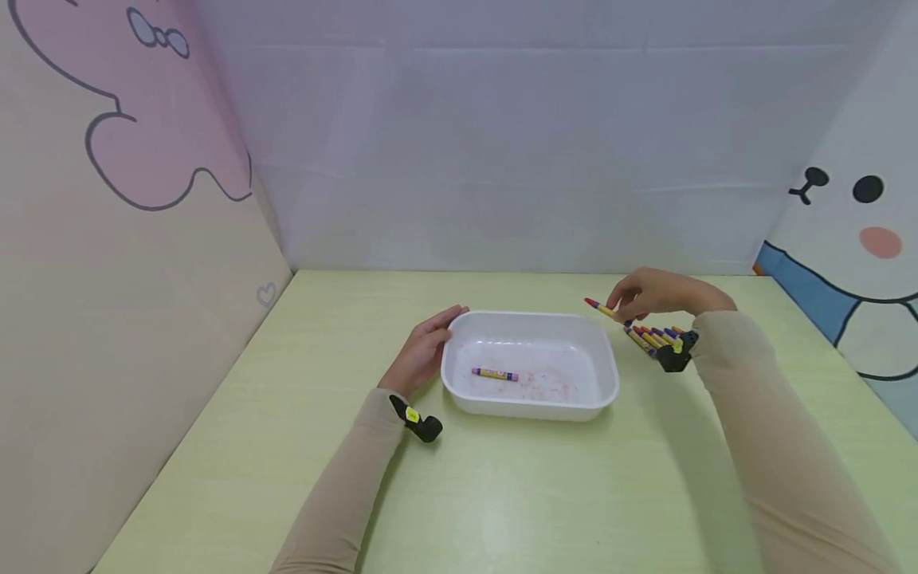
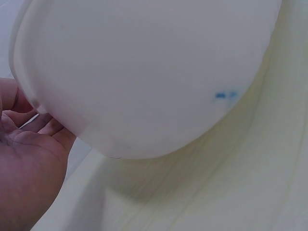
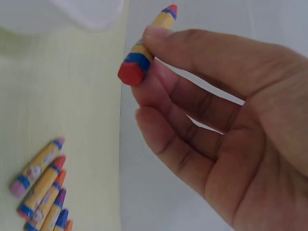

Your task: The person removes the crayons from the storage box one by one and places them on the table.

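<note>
My right hand (image 1: 649, 292) pinches a red crayon (image 3: 136, 61) with a yellow and blue wrapper between thumb and fingertips, raised near the tray's far right corner. Below that hand, several more crayons (image 3: 42, 187) lie side by side on the table, partly hidden by the wrist in the head view. A white rectangular tray (image 1: 531, 410) stands in the middle, one pink crayon (image 1: 495, 375) lying on its bottom. At the tray's left end, my left hand (image 1: 419, 355) grips the rim, thumb on the near side and fingers around the outside.
The pale green-yellow table (image 1: 502, 494) runs back to a white sheet-like wall (image 1: 531, 159). Side panels with cartoon drawings stand at left (image 1: 165, 279) and right (image 1: 875, 335). Reddish smudges mark the tray's floor.
</note>
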Tool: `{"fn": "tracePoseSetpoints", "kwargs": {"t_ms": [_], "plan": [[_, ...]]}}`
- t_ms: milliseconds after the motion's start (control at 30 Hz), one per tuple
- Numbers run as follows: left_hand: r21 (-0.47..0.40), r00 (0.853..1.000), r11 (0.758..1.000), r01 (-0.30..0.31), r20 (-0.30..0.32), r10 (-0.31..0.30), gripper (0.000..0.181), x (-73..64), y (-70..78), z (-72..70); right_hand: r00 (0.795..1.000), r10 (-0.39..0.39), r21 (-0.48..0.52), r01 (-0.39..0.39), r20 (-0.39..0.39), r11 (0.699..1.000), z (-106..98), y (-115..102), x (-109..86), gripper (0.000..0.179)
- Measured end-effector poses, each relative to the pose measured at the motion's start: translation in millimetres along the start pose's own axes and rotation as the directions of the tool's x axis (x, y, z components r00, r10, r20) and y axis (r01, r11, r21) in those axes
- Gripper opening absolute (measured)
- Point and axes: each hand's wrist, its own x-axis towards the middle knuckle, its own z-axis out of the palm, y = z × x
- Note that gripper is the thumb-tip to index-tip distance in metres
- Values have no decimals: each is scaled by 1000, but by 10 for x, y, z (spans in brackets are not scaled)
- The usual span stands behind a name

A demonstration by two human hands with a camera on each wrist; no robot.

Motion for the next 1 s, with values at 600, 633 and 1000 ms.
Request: {"fn": "tracePoseSetpoints", "kwargs": {"t_ms": [600,633,1000], "plan": [[4,1000,1000,5,5,-5,51,-18,-24,-21,984,132,-9,-134,-116,991,34,746,-340,34],[5,1000,1000,5,7,-5,51,-18,-24,-21,983,140,-6,-142,-121,990,38,785,-360,34],[-17,1000,1000,15,8,-15,52,-8,-23,-26,957,233,25,-232,-175,972,108,1116,-539,35]]}}
